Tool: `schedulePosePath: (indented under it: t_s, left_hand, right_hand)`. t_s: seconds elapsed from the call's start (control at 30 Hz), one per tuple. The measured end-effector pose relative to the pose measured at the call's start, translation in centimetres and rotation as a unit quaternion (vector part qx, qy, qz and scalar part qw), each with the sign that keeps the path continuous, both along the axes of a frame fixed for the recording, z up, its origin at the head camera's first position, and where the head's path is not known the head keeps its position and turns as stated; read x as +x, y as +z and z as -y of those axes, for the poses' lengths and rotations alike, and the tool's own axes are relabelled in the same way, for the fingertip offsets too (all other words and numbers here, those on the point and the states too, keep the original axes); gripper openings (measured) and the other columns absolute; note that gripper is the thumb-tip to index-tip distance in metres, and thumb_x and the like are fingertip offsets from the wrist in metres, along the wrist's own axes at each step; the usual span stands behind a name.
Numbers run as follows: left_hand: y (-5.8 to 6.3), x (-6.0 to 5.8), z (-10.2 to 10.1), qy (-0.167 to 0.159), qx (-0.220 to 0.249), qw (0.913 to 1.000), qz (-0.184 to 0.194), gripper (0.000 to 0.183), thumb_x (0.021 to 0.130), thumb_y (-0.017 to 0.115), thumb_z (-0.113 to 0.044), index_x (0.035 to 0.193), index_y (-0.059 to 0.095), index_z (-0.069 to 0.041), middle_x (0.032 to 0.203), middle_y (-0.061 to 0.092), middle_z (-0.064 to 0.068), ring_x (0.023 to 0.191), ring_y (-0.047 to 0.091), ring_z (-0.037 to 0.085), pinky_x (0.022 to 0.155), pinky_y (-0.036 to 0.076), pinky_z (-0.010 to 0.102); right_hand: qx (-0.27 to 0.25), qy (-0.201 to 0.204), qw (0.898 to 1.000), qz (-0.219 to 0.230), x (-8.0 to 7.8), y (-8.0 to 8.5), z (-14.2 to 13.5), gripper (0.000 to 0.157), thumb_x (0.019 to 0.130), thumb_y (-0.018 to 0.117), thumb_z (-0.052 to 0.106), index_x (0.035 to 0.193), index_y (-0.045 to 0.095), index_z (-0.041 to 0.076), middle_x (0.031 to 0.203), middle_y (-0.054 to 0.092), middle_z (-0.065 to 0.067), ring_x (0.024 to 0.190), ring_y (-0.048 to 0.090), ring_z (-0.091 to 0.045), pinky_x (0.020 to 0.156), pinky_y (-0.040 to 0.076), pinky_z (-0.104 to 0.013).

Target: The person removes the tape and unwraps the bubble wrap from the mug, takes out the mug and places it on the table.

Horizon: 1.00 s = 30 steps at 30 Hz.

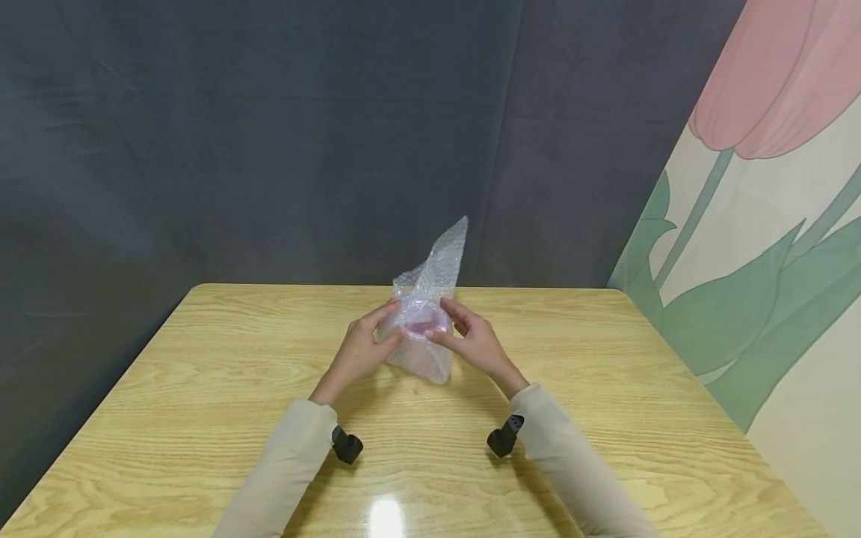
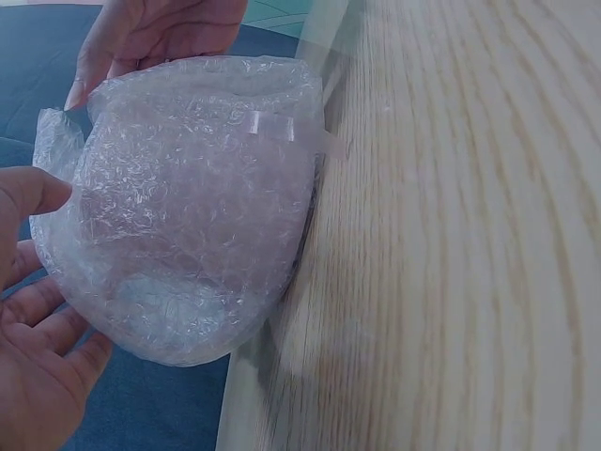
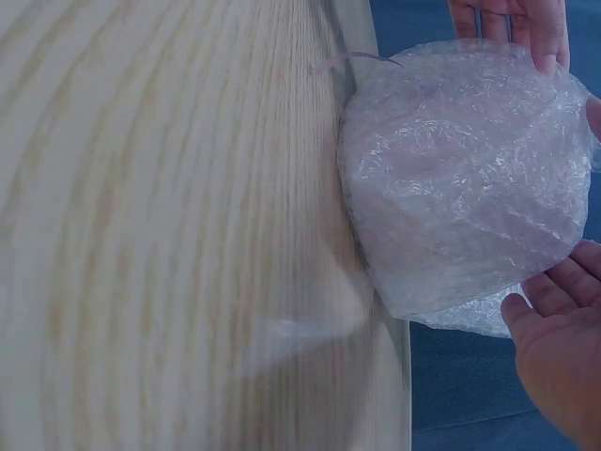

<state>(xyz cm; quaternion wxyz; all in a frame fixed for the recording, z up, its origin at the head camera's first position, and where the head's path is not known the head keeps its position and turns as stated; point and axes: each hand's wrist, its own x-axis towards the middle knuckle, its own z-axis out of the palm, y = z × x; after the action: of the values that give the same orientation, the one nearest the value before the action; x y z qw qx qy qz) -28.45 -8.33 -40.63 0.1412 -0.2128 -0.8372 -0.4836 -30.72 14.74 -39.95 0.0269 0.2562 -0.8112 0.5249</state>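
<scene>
A bundle of clear bubble wrap point(image 1: 422, 362) stands over the middle of the table, around a pinkish thing whose kind the wrap hides. Its top opens toward the head camera, showing a pink round inside, and a loose flap of wrap point(image 1: 445, 258) sticks up behind. On the left side, my left hand point(image 1: 359, 347) holds the upper edge between thumb and fingers. My right hand point(image 1: 476, 344) grips the opposite side in the same way. A short strip of clear tape point(image 2: 272, 125) shows on the wrap in the left wrist view.
The bundle is close over a light wood-grain table point(image 1: 222, 388). Behind it hangs a dark grey-blue curtain point(image 1: 303, 149). A wall with painted tulips point(image 1: 760, 314) rises at the right. Small black cameras point(image 1: 347, 446) sit on both wrists.
</scene>
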Motion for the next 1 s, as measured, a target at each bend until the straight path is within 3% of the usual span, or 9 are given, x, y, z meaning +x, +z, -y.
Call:
schedulePosePath:
  t_s: [0.6, 1.0]
  left_hand:
    - [0.2, 0.23, -0.4, 0.008, 0.009, 0.9999, 0.006, 0.05, 0.093, 0.067, -0.014, 0.139, 0.051, -0.003, 0.145, 0.043, 0.018, 0.133, 0.039, 0.033, 0.107, 0.034, 0.044]
    - [0.46, 0.39, -0.69, 0.026, 0.012, 0.9994, 0.022, 0.054, 0.092, 0.068, -0.015, 0.141, 0.049, -0.003, 0.143, 0.046, 0.016, 0.128, 0.045, 0.036, 0.103, 0.04, 0.046]
  right_hand:
    - [0.029, -0.024, 0.999, 0.005, -0.01, -0.44, 0.09, 0.073, 0.085, 0.076, 0.031, 0.144, 0.043, 0.002, 0.147, 0.042, -0.01, 0.134, 0.039, -0.022, 0.108, 0.033, -0.033]
    - [-0.019, -0.033, 0.998, 0.039, 0.17, -0.34, 0.53, 0.073, 0.083, 0.079, 0.023, 0.142, 0.044, -0.001, 0.146, 0.043, -0.011, 0.133, 0.041, -0.021, 0.105, 0.037, -0.03]
